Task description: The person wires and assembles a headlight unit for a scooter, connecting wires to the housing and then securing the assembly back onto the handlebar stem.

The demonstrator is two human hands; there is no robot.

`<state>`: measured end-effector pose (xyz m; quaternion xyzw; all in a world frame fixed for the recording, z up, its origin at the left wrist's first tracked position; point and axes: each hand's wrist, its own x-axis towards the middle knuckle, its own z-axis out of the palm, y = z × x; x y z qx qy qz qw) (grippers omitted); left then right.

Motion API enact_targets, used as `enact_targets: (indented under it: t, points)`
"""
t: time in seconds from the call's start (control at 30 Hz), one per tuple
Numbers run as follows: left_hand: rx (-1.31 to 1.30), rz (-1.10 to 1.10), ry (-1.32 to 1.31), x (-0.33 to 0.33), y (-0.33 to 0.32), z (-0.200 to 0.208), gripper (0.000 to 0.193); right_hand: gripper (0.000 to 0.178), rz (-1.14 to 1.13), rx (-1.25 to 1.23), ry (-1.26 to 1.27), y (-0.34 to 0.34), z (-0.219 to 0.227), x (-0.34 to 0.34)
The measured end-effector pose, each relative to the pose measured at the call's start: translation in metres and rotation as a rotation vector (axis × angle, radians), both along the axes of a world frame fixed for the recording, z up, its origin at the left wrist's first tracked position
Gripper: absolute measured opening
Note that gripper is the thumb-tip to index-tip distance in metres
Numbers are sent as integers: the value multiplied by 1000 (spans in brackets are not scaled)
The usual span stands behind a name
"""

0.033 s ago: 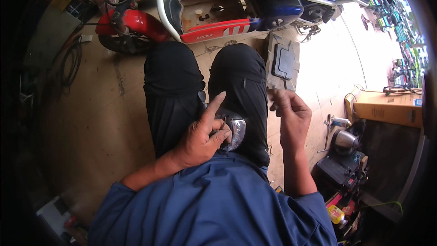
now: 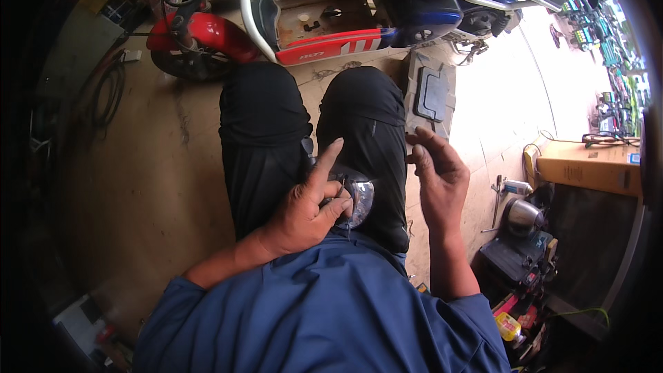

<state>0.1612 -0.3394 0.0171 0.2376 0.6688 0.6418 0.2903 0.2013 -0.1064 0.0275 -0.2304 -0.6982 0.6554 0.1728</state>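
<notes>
In my lap, between the black-trousered thighs, lies a rounded lamp (image 2: 362, 200) with a clear, shiny lens and a dark housing. My left hand (image 2: 304, 207) grips it at its left edge, thumb and curled fingers closed, the index finger stretched out forward. Thin dark wires (image 2: 349, 226) show by the fingertips; how they join the lamp is hidden. To the right of the thigh, above the floor, hovers my right hand (image 2: 440, 173). Its thumb and fingers are apart, and I see nothing between them.
Ahead stands a red, white and blue scooter (image 2: 331, 41) with its floor tray exposed. A grey box with a dark lid (image 2: 431, 93) sits beyond my right hand. At right are a cardboard carton (image 2: 587, 164), a black toolbox (image 2: 514, 255) and a metal cup-shaped thing (image 2: 525, 214). Coiled cable (image 2: 107, 97) lies left.
My right hand's thumb and fingers, pinched together before, have come apart, and the fingertips reach slightly farther forward. The left hand and the lamp stay nearly in place.
</notes>
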Motion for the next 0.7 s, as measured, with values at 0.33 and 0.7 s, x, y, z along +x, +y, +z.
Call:
enact_targets:
  t: [0.33, 0.7]
  points:
    - [-125, -2, 258, 0, 4, -1, 97, 23, 505, 400, -84, -44, 28, 8]
    - [-79, 31, 226, 3, -1, 1, 80, 7, 397, 132, 47, -48, 2, 21]
